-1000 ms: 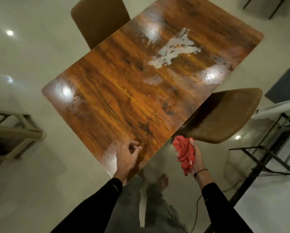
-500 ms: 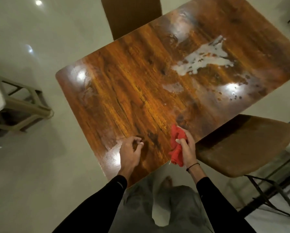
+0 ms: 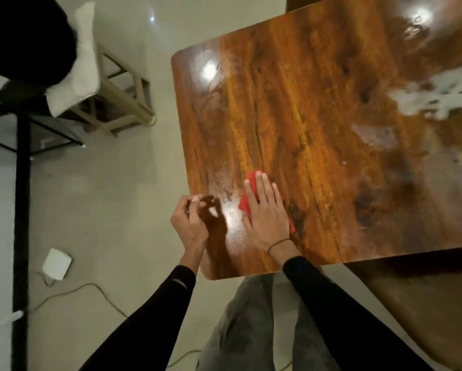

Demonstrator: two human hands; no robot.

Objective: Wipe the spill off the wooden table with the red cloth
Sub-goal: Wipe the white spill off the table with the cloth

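Observation:
My right hand (image 3: 264, 212) lies flat, fingers spread, pressing the red cloth (image 3: 244, 203) onto the wooden table (image 3: 305, 116) near its front left corner. Most of the cloth is hidden under the palm; red edges show at the fingertips and by the wrist. A dull smeared patch lies just left of the cloth. The whitish spill (image 3: 436, 97) spreads at the far right of the tabletop, with a smaller wet patch (image 3: 374, 135) closer in. My left hand (image 3: 188, 223) hovers at the table's left edge, fingers curled, holding nothing that I can see.
A brown chair seat (image 3: 425, 303) sits at the lower right under the table edge. On the floor at left are a white box (image 3: 56, 263) with a cable, a black metal frame (image 3: 21, 183) and a beige rack (image 3: 122, 103) with a white cushion.
My right hand has carried the red cloth from beside the table edge onto the tabletop and flattened on it. The view has swung left, so the spill now sits at the right edge.

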